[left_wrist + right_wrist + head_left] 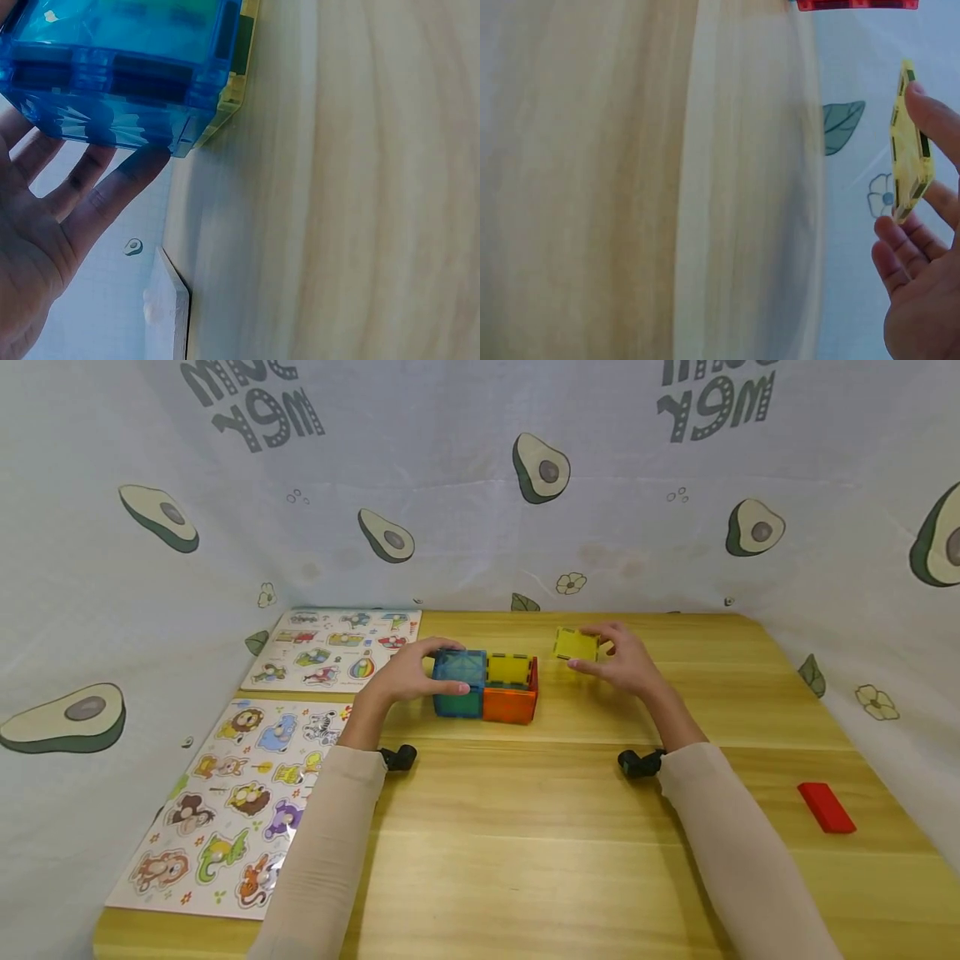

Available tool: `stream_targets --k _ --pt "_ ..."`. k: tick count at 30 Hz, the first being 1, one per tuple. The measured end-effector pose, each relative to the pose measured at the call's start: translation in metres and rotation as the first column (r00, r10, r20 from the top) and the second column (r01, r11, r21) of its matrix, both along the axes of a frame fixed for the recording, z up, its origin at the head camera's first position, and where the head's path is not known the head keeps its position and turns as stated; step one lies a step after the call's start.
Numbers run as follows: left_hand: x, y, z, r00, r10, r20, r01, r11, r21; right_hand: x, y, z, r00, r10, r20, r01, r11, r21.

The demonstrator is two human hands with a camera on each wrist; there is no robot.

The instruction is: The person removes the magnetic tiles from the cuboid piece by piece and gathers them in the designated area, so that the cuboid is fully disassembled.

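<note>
A box of see-through magnetic tiles point(510, 705) stands on the table, with a blue half on the left and an orange and yellow half on the right. Red shows on its right side. My left hand point(405, 674) grips the blue end, its thumb along the front and its fingers at the back. The left wrist view shows fingertips against the blue tile point(127, 75). Right of the box and apart from it, my right hand point(628, 664) pinches a yellow square magnetic tile point(576, 645) between thumb and fingers. The right wrist view shows this tile edge-on.
Two picture puzzle boards, one with vehicles point(288, 662) and one with animals point(187, 897), lie at the left of the wooden table point(510, 860). A red block point(827, 807) lies near the right edge. A patterned cloth point(465, 452) hangs around the back and sides.
</note>
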State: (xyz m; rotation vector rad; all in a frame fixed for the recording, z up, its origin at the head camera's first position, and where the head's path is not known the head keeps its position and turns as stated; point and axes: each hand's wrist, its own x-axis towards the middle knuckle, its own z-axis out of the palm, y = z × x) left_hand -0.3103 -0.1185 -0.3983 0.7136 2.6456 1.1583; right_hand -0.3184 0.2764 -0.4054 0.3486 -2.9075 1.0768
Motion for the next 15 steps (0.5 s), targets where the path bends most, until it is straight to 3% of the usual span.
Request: stream_targets --k 10,15 --pt "0.000 0.001 -0.002 1.000 0.000 0.015 -0.001 1.000 0.009 -0.019 -0.002 -0.020 0.997 0.046 0.065 -0.047 0.999 0.016" --pt "0.000 0.000 -0.001 1.000 0.005 0.021 -0.005 1.000 0.019 -0.029 -0.005 -0.032 0.997 0.058 0.053 -0.062 0.994 0.086"
